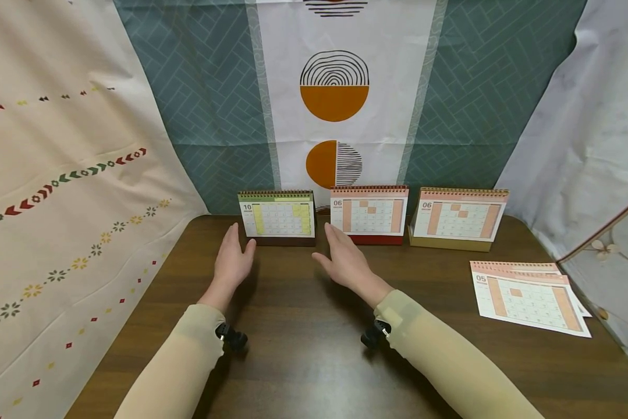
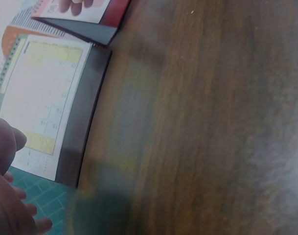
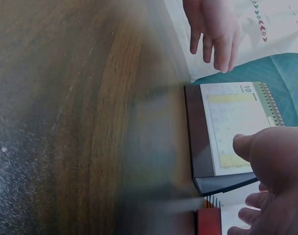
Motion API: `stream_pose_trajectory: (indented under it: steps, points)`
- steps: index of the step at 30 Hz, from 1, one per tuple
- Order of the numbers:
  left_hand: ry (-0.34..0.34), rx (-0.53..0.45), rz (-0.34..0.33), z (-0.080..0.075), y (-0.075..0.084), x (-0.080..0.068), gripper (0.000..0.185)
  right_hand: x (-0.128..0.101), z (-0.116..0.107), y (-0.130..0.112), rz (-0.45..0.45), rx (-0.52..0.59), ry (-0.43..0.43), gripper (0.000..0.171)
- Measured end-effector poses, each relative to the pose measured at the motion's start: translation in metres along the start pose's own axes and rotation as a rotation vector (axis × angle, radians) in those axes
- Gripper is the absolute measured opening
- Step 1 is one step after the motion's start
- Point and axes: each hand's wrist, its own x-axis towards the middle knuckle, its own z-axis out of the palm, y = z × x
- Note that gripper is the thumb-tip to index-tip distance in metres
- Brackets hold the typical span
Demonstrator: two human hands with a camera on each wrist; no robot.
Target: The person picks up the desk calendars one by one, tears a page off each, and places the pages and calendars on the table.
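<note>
A desk calendar (image 1: 278, 218) with a green top strip, yellow columns and the number 10 stands upright at the back left of the table. To its left my left hand (image 1: 233, 259) is held with fingers extended and thumb apart. On its other side, partly in front of a red-based desk calendar (image 1: 370, 214), is my right hand (image 1: 345, 259), fingers extended too. Both hands hold nothing. In the right wrist view the green-topped calendar (image 3: 234, 129) lies between my left hand (image 3: 215, 34) and my right hand (image 3: 278, 166). Whether either hand touches it, I cannot tell.
A gold-based desk calendar (image 1: 457, 218) stands to the right of the red one. Several loose calendar sheets (image 1: 528, 299), the top one marked 05, overlap at the table's right edge. Patterned cloths (image 1: 209, 87) hang behind and beside the brown wooden table (image 1: 303, 361).
</note>
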Motion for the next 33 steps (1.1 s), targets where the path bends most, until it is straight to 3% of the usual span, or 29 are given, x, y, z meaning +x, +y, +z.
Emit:
stream_pose_trajectory:
  steps: [9,20,26,33]
  points:
    - [-0.005,0.006,0.002,-0.005,-0.003,0.010,0.077,0.008,0.004,-0.003,0.002,-0.012,-0.014,0.087]
    - [-0.088,-0.057,-0.064,-0.004,-0.005,0.023,0.081,0.018,0.007,-0.006,0.029,0.035,-0.048,0.088]
    - [-0.119,-0.150,-0.077,0.000,-0.009,0.026,0.082,0.026,0.011,-0.008,0.059,0.108,-0.071,0.087]
    - [-0.104,-0.153,-0.051,0.003,-0.010,0.026,0.073,0.032,0.012,-0.013,0.093,0.192,-0.106,0.088]
